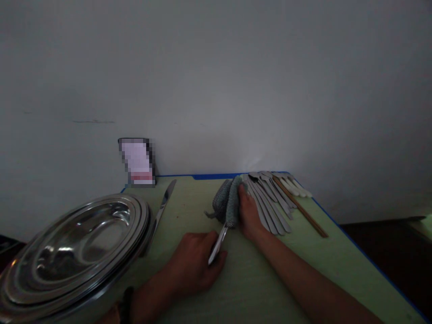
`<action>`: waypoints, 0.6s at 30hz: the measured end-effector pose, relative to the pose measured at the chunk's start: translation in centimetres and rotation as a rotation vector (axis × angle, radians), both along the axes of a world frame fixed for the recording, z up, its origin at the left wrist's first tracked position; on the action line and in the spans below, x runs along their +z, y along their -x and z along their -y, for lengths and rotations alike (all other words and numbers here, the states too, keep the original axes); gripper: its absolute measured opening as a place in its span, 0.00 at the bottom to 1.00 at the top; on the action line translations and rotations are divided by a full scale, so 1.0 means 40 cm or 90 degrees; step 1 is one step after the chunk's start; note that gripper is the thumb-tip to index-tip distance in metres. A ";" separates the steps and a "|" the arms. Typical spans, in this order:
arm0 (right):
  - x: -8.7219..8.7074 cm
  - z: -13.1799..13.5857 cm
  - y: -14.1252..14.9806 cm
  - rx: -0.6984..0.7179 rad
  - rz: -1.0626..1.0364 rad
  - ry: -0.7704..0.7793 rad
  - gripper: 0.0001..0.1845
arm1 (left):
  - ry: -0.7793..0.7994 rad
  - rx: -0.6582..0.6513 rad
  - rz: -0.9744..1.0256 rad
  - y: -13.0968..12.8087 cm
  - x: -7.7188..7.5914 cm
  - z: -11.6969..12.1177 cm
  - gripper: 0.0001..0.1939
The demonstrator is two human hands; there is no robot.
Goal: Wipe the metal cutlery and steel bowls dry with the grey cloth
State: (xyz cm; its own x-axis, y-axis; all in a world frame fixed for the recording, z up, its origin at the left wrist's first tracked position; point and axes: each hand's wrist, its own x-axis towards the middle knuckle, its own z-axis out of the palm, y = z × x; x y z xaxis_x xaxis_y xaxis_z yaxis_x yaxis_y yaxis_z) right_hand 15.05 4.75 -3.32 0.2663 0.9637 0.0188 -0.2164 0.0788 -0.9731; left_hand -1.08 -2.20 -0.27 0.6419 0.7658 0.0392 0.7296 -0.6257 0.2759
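My left hand [199,258] is closed on the handle of a piece of steel cutlery [218,245], low over the table. The far end of that piece disappears into a grey-green checked cloth [225,202], so its kind is hidden. My right hand [249,211] is closed around the cloth, pressing it about the covered end. Just right of this hand, several steel table knives [266,209] lie side by side with their handles toward me. A single table knife [162,211] lies to the left, beside a stack of shiny oval metal plates [135,216].
Past the knives are steel spoons [270,189], brown chopsticks [303,209] and white-handled cutlery [297,189]. A phone with a blurred screen [138,162] leans on the wall [216,90] at the back left. The light green table [189,202] has a blue edge.
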 end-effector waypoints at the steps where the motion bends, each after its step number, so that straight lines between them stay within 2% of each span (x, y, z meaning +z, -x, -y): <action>1: 0.002 0.003 0.001 0.018 0.021 0.009 0.28 | 0.019 0.025 0.009 -0.002 -0.001 -0.002 0.09; 4: 0.009 0.009 0.003 0.037 0.069 0.031 0.27 | 0.059 0.073 0.042 -0.005 -0.006 -0.009 0.08; 7: 0.014 0.011 0.005 0.035 0.097 0.033 0.26 | 0.067 0.066 0.068 -0.003 -0.007 -0.009 0.05; 9: 0.013 0.007 0.004 0.034 0.042 0.031 0.26 | 0.052 0.023 0.055 -0.002 -0.003 -0.004 0.05; 14: 0.003 -0.016 -0.012 -0.001 -0.229 0.041 0.25 | -0.016 -0.089 -0.044 0.001 0.005 0.014 0.06; 18: 0.001 -0.023 -0.020 -0.008 -0.300 0.052 0.23 | -0.021 -0.112 -0.073 0.005 0.006 0.012 0.05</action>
State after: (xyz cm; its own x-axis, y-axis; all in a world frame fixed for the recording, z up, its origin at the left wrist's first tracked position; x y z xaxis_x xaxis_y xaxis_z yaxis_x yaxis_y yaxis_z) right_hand 15.84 5.68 -3.30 0.2395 0.9536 -0.1826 -0.6350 0.0115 -0.7724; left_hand -1.26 -2.68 -0.04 0.7674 0.6408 -0.0192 0.6337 -0.7536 0.1746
